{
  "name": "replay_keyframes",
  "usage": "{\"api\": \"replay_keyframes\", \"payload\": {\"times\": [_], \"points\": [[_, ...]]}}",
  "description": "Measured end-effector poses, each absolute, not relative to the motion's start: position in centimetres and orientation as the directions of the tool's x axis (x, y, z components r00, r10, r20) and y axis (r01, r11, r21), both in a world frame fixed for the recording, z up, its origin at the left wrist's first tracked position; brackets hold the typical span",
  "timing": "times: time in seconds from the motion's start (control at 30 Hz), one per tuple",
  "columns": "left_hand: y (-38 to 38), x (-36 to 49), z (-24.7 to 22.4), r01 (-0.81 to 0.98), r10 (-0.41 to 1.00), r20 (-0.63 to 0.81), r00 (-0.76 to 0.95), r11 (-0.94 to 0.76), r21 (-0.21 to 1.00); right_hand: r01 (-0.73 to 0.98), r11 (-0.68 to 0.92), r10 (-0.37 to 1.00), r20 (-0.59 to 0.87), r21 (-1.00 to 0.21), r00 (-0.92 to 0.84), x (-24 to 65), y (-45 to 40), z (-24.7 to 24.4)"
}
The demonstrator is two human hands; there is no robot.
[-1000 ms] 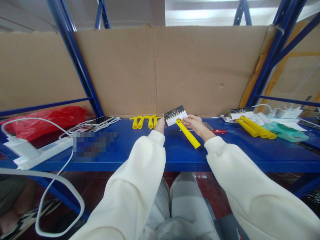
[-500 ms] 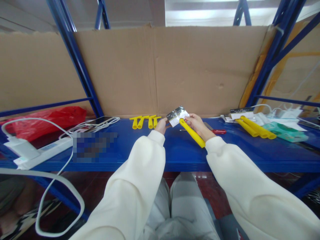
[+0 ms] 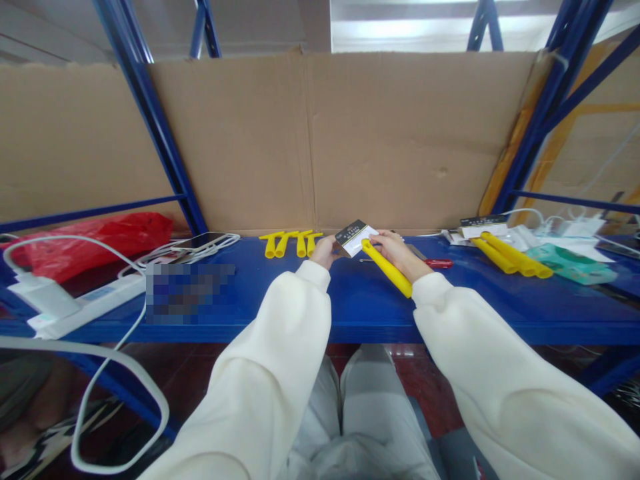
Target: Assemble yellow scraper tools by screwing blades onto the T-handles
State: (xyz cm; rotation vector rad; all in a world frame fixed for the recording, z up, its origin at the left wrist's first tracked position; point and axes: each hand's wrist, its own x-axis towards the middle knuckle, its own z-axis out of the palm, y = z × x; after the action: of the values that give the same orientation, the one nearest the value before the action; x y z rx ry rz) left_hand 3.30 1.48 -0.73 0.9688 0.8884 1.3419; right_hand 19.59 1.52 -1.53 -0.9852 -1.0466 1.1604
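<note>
In front of me a black-and-white printed card (image 3: 356, 239) is joined to the head of a tool with a yellow tubular handle (image 3: 390, 270); the head itself is hidden. My left hand (image 3: 325, 251) pinches the card's left edge. My right hand (image 3: 394, 251) is closed at the card's right side, by the top of the handle. The handle slants down to the right, beneath my right wrist. Left of my hands, several yellow T-shaped tools (image 3: 281, 245) lie in a row by the cardboard. A screwdriver with a red handle (image 3: 439, 263) lies behind my right wrist.
On the right lie yellow-handled tools (image 3: 513, 257) with a printed card (image 3: 483, 225), beside a green plastic packet (image 3: 573, 263). At left are a red plastic bag (image 3: 105, 243), a white power strip (image 3: 100, 303) and cables. A cardboard wall (image 3: 400, 140) backs the blue table (image 3: 280, 307).
The card has tilted and dropped slightly, so its printed face shows flatter. The yellow handle has shifted a little to the right. Both hands keep their hold.
</note>
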Motion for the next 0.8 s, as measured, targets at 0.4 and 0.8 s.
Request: {"api": "replay_keyframes", "payload": {"times": [0.4, 0.8], "points": [[2.7, 2.9, -1.6, -0.408, 0.992, 0.097, -0.085, -0.123, 0.905, -0.111, 0.151, 0.981, 0.135, -0.982, 0.140, 20.4, 3.3, -2.7], [1.4, 2.9, -1.1, -0.287, 0.985, -0.017, 0.171, 0.066, 0.956, -0.023, 0.183, 0.963, 0.174, -0.983, 0.207, 20.7, 3.5, -2.9]]}}
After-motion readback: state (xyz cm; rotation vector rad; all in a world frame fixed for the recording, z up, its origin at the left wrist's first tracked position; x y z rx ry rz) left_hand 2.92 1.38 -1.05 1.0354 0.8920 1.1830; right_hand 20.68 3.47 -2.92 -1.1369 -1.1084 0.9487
